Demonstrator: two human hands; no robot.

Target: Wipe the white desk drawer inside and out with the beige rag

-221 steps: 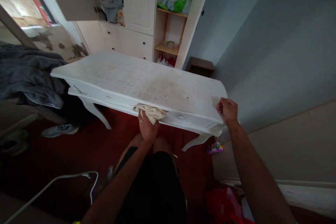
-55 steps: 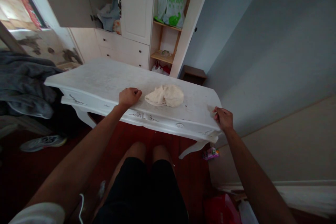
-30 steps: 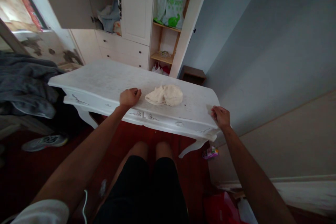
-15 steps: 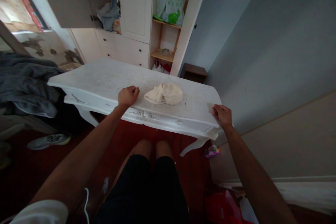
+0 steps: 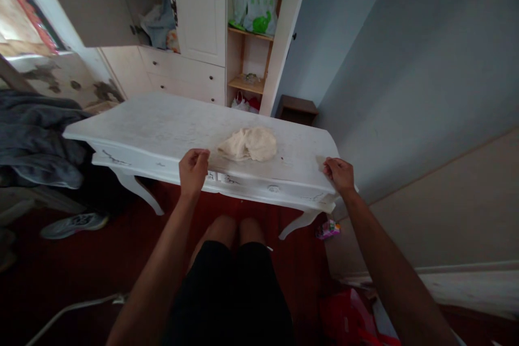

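A crumpled cream cloth (image 5: 253,144) lies on the white table (image 5: 170,119), close to its front edge. My left hand (image 5: 194,168) is closed at that edge, left of the cloth and apart from it, with the thumb against curled fingers. Over the table's right end, my right hand (image 5: 339,173) is closed too, its fingertips pinched together at the tabletop. Whatever either hand may hold is too small or hidden to make out.
Behind the table stands a white wardrobe (image 5: 200,16) with open doors and plastic bags (image 5: 261,5) on a shelf. Grey fabric (image 5: 40,135) is heaped at left. A shoe (image 5: 75,225), a small pink box (image 5: 327,230) and a red bag (image 5: 344,316) are on the floor.
My left hand has drawn back toward me from the tabletop to the front edge. My right hand stays at the table's right end. The view has shifted slightly; the cloth lies still.
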